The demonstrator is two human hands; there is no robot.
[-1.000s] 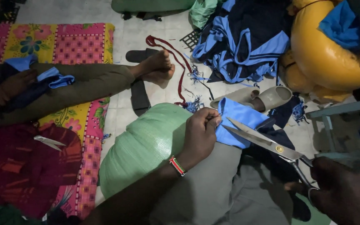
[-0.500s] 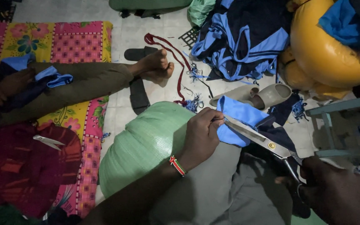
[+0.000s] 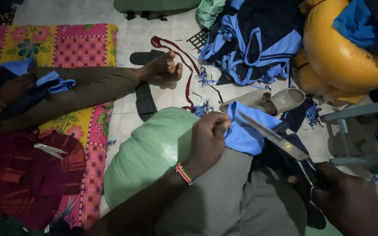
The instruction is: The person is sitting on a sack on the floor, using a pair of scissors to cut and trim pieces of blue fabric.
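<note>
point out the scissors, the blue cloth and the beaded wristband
scissors (image 3: pixel 281 142), head view, on the blades near the pivot
blue cloth (image 3: pixel 246 135), head view, on its folded middle
beaded wristband (image 3: pixel 183 173), head view, on the band's top

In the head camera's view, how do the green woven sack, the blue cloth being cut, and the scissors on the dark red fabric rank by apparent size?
1. Green woven sack, clearly largest.
2. Blue cloth.
3. Scissors on the dark red fabric, smallest.

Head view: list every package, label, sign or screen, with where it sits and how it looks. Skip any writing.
Woven sack: pale green, bulging and rounded, on the floor against the left hand, beside the patterned mat.
Yellow sack: large, rounded, glossy, top right, with blue cloth draped over it.
No labels, signs or screens show.
</note>
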